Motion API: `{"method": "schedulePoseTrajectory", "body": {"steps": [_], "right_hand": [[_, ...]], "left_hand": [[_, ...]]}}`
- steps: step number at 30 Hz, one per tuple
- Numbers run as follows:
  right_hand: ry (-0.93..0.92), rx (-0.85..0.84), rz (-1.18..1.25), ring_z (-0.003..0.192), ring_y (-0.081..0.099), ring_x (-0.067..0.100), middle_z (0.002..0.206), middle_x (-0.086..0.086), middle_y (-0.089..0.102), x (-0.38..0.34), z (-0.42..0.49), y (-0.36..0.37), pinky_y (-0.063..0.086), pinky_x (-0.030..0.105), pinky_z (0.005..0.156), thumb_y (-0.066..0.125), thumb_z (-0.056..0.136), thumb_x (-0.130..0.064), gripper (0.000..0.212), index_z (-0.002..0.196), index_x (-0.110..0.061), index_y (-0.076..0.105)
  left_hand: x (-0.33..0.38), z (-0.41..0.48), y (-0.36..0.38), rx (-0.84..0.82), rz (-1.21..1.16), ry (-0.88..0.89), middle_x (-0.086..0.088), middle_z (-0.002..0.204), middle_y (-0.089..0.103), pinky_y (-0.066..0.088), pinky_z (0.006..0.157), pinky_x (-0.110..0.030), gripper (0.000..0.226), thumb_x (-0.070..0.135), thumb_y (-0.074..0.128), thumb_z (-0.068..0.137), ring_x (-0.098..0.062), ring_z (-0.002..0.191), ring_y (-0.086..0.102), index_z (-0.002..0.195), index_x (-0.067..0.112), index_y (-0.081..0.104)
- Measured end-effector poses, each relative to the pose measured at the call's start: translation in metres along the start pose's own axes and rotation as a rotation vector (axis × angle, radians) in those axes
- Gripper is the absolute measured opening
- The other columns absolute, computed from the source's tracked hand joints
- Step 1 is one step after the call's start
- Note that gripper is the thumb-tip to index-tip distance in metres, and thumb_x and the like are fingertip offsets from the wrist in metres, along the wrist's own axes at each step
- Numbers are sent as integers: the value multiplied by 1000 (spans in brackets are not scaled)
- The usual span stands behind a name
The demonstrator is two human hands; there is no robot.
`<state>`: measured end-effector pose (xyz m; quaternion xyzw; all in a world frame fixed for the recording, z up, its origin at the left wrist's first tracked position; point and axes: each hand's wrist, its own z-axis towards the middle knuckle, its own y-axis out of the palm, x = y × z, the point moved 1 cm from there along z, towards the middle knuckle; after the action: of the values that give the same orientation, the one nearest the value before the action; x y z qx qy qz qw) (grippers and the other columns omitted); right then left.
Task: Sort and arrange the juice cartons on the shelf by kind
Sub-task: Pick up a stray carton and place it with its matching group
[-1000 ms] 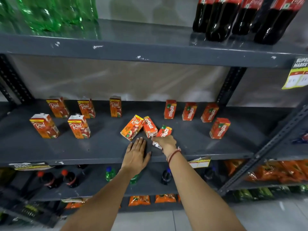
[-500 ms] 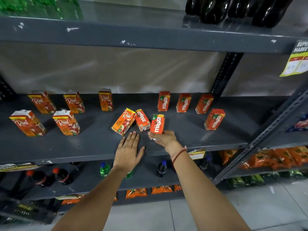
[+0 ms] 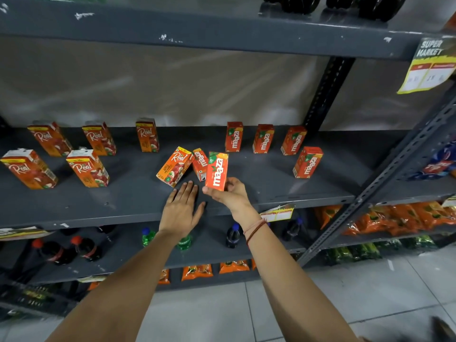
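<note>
Fingers of right hand (image 3: pixel 230 193) around upright Maaza carton (image 3: pixel 216 170); left hand (image 3: pixel 181 209) flat, spread on shelf (image 3: pixel 98 208).

— Those dark bottles (image 3: pixel 370 6) on the top shelf (image 3: pixel 222 33)?
— Cut off at the top edge, only the bases show.
— And the price tag (image 3: pixel 428 67) at its right end?
— Small print's too blurred to read.

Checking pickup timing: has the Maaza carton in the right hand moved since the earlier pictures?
Yes. The Maaza carton has tipped upright and lifted, compared against the loose Real carton lying beside it.
</note>
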<state>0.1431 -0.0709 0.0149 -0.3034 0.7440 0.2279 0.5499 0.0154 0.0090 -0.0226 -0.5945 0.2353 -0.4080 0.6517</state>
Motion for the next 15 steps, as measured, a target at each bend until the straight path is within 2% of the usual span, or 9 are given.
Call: {"method": "schedulePoseTrajectory", "body": {"steps": [3, 6, 11, 13, 15], "right_hand": [[9, 5, -36, 103, 65, 21, 109, 9, 67, 0, 2, -1, 55, 38, 92, 89, 57, -18, 66, 109, -10, 49], [12, 4, -44, 102, 65, 20, 112, 10, 67, 0, 3, -3, 56, 39, 92, 90, 56, -20, 67, 108, -12, 49], [10, -10, -57, 107, 63, 22, 115, 11, 66, 0, 3, -9, 52, 42, 97, 89, 56, -23, 74, 116, -8, 49], [-14, -52, -26, 108, 63, 23, 116, 11, 66, -1, 1, -12, 51, 41, 98, 86, 62, -19, 65, 116, -8, 51], [-47, -125, 57, 108, 63, 23, 114, 10, 67, -2, 0, -19, 50, 39, 99, 81, 70, -13, 48, 110, -12, 56]], "left_hand": [[0, 0, 0, -9, -6, -4, -17, 145, 40, 26, 112, -44, 71, 50, 16, 90, -28, 135, 35, 137, 2, 38], [-1, 0, 1, -10, -10, -7, -17, 144, 41, 27, 112, -45, 70, 50, 17, 90, -28, 135, 36, 137, 2, 39], [0, 0, 0, -16, -20, -14, -18, 143, 43, 28, 110, -46, 69, 49, 19, 91, -29, 134, 38, 135, 2, 42], [1, -1, 0, -19, -21, -14, -18, 143, 43, 28, 111, -45, 69, 50, 18, 91, -29, 134, 37, 135, 2, 41], [1, -1, 0, -15, -14, -14, -17, 144, 42, 27, 111, -44, 71, 52, 15, 91, -28, 135, 36, 136, 3, 40]]}}
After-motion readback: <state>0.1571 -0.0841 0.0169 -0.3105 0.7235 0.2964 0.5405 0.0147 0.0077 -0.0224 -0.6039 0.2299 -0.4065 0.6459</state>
